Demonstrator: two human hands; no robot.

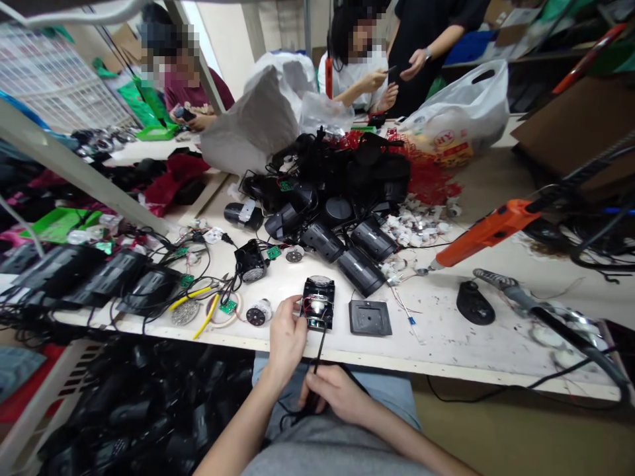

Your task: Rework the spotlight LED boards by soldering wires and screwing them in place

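My left hand is closed on the left side of a small black device housing, which rests near the table's front edge. Red wires and a metallic part show inside its open face. A black cable runs from the housing toward my body, and my right hand grips it just off the table edge. More of the cable hangs in loops over my lap. Right of the housing lies a square black plastic cover. On the left are a round white-and-black motor part and yellow-handled pliers.
Black cylindrical housings and dark parts pile up behind. An orange electric screwdriver hangs at right, near a black base piece and a grey-handled tool. A crate of black parts stands below left. Other people work across the table.
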